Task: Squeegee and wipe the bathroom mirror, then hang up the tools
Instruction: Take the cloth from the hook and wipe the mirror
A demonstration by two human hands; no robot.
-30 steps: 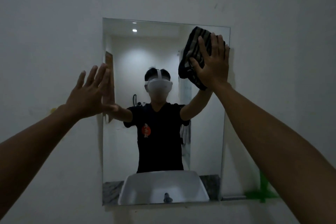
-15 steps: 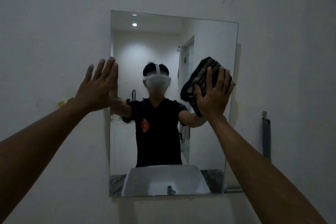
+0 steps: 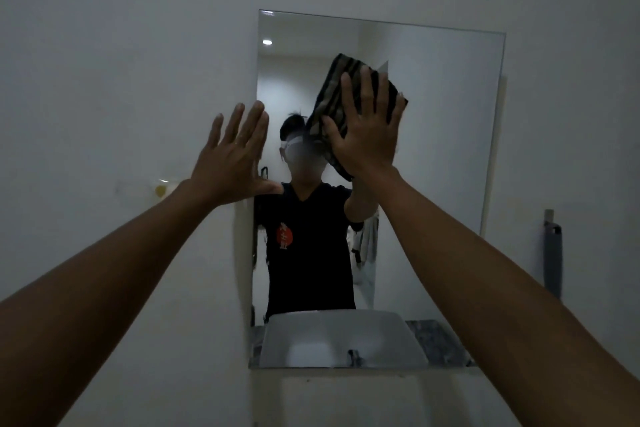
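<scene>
Right hand (image 3: 363, 135) flat with spread fingers, pressing a dark striped cloth (image 3: 341, 94) on the upper middle of the wall mirror (image 3: 440, 149), left hand (image 3: 232, 159) open, palm at the mirror's left edge, holding nothing, grey squeegee (image 3: 552, 253) hanging on the wall right of the mirror

No readable text is found; marks on the shirt's red emblem (image 3: 285, 237), reflected at six o'clock, cannot be made out.

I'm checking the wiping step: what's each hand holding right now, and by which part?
The right hand presses a folded striped cloth flat against the mirror, palm on its lower middle. The left hand holds nothing.
</scene>
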